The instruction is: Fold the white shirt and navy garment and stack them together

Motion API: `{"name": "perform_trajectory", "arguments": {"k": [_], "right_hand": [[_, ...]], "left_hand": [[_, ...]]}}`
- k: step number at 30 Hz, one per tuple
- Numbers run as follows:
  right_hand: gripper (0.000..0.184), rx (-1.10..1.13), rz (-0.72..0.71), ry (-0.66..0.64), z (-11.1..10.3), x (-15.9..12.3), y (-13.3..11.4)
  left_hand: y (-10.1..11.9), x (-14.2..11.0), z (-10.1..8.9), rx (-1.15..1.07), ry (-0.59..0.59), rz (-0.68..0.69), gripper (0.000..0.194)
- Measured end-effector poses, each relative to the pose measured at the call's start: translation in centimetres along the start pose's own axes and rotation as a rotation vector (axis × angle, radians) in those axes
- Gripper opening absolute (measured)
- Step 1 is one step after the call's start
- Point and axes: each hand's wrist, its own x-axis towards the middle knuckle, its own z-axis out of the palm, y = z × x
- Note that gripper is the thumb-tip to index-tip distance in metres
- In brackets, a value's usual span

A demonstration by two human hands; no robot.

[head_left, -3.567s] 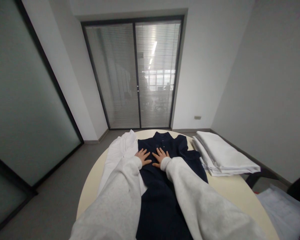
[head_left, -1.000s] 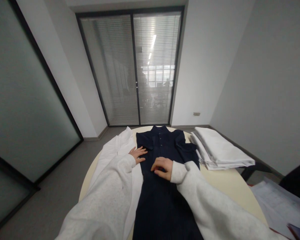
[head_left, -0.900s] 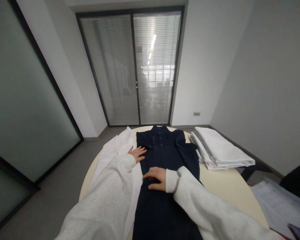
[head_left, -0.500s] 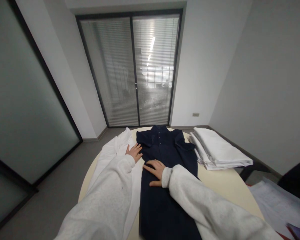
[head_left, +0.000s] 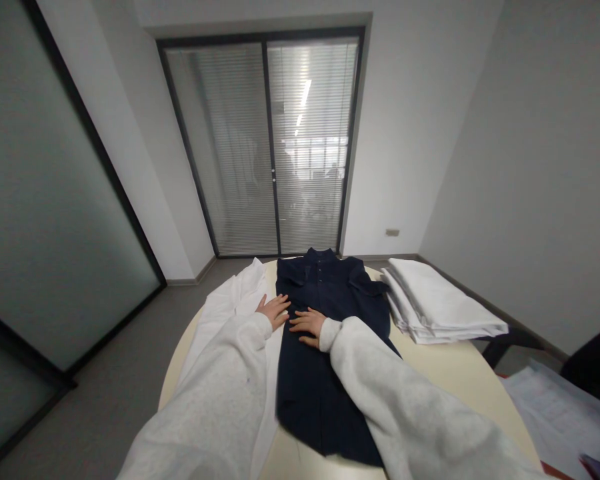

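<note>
I note a round cream table [head_left: 460, 380] filling the foreground. A dark navy shirt [head_left: 325, 373] lies flat along its middle, collar at the far edge, hem near me. White cloth [head_left: 230, 307] is spread just beside it on the left, partly under the left sleeve. A stack of folded white sheets [head_left: 440, 303] sits to the right, apart from the shirt. Left hand [head_left: 274, 309] lies flat, fingers spread, at the shirt's left edge, gripping nothing. Right hand [head_left: 307, 323] presses palm-down on the shirt, open.

- An office meeting room: frosted glass partition [head_left: 55, 200], sliding glass doors with blinds [head_left: 270, 147], plain grey walls.
- A round table [head_left: 460, 380] stands inside.
</note>
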Motion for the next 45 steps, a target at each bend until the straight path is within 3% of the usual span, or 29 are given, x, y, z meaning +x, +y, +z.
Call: {"name": "perform_trajectory", "arguments": {"k": [3, 5, 7, 9, 11, 13, 15, 17, 20, 23, 26, 31, 38, 41, 45], "right_hand": [[0.03, 0.144, -0.126, 0.078, 0.0, -1.3, -1.7], [0.03, 0.237, -0.114, 0.177, -0.4, -2.1, -1.9], [0.033, 0.203, 0.021, 0.302, -0.8, -2.7, -1.0], [0.035, 0.062, 0.22, 0.338, -1.0, -3.2, 0.7], [0.041, -0.081, 0.408, 0.242, -0.7, -3.6, 2.5], [0.051, -0.171, 0.508, 0.113, -0.2, -3.7, 3.7], [0.056, -0.211, 0.517, 0.033, 0.2, -3.8, 4.3], [0.058, -0.227, 0.498, 0.003, 0.4, -3.8, 4.6], [0.055, -0.237, 0.473, -0.016, 0.3, -3.7, 5.0], [0.052, -0.246, 0.469, -0.018, 0.2, -3.8, 5.4], [0.05, -0.254, 0.473, -0.017, 0.2, -3.8, 5.6], [0.05, -0.248, 0.474, -0.018, 0.2, -3.8, 5.7], [0.05, -0.24, 0.475, -0.001, 0.5, -3.8, 6.0], [0.05, -0.227, 0.483, -0.001, 0.3, -3.8, 5.7], [0.053, -0.213, 0.483, 0.021, -0.2, -3.8, 4.8]], "left_hand": [[0.1, 0.2, 0.1, -0.021, 0.04, -0.036, 0.033], [0.2, 0.2, 0.0, -0.038, 0.092, -0.055, 0.026], [0.3, 0.2, -0.3, -0.052, 0.137, -0.066, 0.026], [0.5, 0.3, -0.8, -0.055, 0.191, -0.06, 0.026], [1.0, 0.4, -1.7, -0.064, 0.243, -0.032, 0.021], [2.2, 0.5, -2.5, -0.098, 0.237, 0.02, 0.02], [4.1, 0.5, -3.1, -0.14, 0.114, 0.099, 0.025], [6.6, 0.1, -3.3, -0.127, -0.085, 0.173, 0.035], [10.3, -0.8, -2.8, -0.007, -0.271, 0.092, 0.062], [12.7, -1.3, -2.1, 0.056, -0.39, 0.03, 0.068], [13.2, -1.0, -1.5, 0.037, -0.453, 0.082, 0.051], [12.2, -0.4, -1.7, -0.155, -0.521, 0.238, 0.018], [12.7, -1.7, -2.8, -0.642, -0.854, 0.159, 0.024], [13.0, -1.6, -3.6, -0.616, -0.849, 0.126, 0.029], [12.2, -0.9, -5.1, -0.527, -0.643, 0.039, 0.037]]}}
